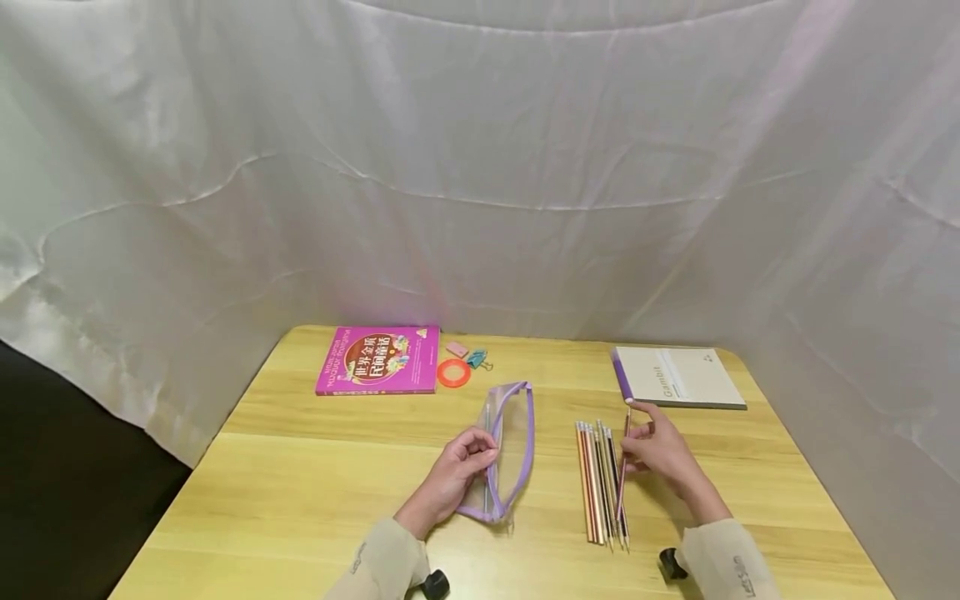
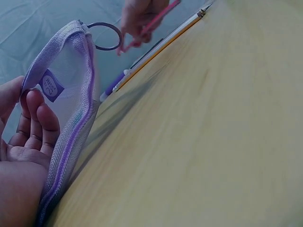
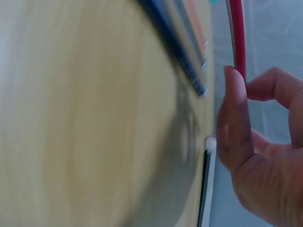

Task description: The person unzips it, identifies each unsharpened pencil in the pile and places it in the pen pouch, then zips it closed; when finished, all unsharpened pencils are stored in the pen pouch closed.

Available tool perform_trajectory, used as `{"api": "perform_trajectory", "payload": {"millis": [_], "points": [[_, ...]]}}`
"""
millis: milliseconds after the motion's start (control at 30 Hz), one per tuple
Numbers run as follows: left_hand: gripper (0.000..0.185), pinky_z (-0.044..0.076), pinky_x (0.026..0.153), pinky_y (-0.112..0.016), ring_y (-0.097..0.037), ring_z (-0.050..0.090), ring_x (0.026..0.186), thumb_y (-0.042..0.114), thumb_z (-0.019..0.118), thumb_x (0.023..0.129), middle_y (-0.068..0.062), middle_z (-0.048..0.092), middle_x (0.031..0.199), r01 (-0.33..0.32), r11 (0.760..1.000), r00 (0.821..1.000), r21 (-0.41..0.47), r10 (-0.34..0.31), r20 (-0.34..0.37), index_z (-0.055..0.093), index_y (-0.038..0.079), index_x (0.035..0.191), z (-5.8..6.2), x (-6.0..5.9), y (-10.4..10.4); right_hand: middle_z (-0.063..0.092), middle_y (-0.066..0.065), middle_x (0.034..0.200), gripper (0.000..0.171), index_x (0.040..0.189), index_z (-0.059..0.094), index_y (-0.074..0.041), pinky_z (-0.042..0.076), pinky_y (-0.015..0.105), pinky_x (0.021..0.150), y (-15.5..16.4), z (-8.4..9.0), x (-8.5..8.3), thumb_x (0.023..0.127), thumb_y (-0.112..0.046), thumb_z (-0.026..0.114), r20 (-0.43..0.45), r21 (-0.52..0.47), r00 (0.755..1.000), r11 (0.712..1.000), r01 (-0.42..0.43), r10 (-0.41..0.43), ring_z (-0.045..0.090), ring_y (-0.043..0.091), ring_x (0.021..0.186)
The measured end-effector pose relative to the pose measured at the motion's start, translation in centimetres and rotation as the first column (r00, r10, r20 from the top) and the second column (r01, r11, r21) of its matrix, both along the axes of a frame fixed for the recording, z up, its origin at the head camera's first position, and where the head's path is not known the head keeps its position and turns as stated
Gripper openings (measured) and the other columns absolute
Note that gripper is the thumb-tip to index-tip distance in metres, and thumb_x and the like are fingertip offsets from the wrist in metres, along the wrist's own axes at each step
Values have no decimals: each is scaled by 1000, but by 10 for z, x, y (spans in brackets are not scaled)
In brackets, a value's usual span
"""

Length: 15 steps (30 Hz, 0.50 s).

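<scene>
My left hand (image 1: 457, 467) pinches one rim of a see-through mesh pencil pouch (image 1: 531, 437) with purple edging, and the pouch's mouth gapes. In the left wrist view a purple label (image 2: 51, 86) and a ring (image 2: 120, 35) show on the pouch. A slim grey pencil (image 1: 486, 496) shows at the pouch's near side. My right hand (image 1: 663, 454) pinches a red pencil (image 3: 238, 38) between thumb and fingers, raised over the table. Just left of that hand, several pencils (image 1: 592, 483) lie side by side, roughly parallel.
A pink book (image 1: 378, 360) lies at the back left. Beside it are an orange-red tape ring (image 1: 453, 373), a pink eraser (image 1: 457, 349) and teal binder clips (image 1: 477, 359). A pale notebook (image 1: 686, 375) with a purple spine lies at the back right. Grey curtains (image 1: 480, 200) hang around the table.
</scene>
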State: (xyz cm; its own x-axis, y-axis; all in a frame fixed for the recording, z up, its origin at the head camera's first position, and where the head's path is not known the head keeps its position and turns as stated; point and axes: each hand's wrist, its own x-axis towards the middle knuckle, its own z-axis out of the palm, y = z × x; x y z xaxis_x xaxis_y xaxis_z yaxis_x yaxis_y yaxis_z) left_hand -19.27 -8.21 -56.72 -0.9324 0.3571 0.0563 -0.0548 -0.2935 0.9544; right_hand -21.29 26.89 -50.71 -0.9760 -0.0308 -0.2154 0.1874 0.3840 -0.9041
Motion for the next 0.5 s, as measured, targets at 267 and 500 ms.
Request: {"api": "perform_trajectory", "payload": {"millis": [267, 500], "points": [[10, 49, 73, -20, -6, 56, 82, 6, 63, 100, 7, 62, 92, -3, 1000, 1000, 0, 3, -10, 63, 15, 105, 0, -2, 2, 49, 19, 112, 80, 160, 24, -6, 64, 41, 70, -25, 10, -9, 91, 8, 62, -66, -136, 998, 991, 14, -23, 66, 23, 80], [9, 48, 73, -20, -5, 56, 81, 6, 64, 100, 8, 62, 90, 1, 1000, 1000, 2, -1, -8, 62, 14, 105, -1, 1, 0, 49, 15, 107, 81, 158, 27, -8, 64, 36, 66, -61, 8, -10, 87, 14, 60, -84, -254, 994, 966, 51, -75, 66, 16, 71]]}}
